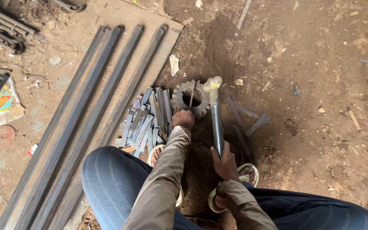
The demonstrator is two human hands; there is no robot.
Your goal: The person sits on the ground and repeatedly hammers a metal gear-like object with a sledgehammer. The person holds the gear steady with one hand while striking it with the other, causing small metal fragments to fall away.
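Observation:
I squat over a dirt floor. My left hand [183,119] holds a thin flat metal strip [191,93] upright across the hole of a large toothed gear [184,100] lying on the ground. My right hand [225,162] grips the dark metal handle of a hammer [215,111]; its pale worn head is raised just right of the gear, near the top of the strip. My knees in blue jeans and my sandalled feet frame the spot.
A heap of several short flat metal strips [145,121] lies left of the gear, and a few more strips [248,121] to its right. Long steel bars [86,123] lie on a board at left. Scrap rods [1,27] and paper litter [3,104] sit at far left.

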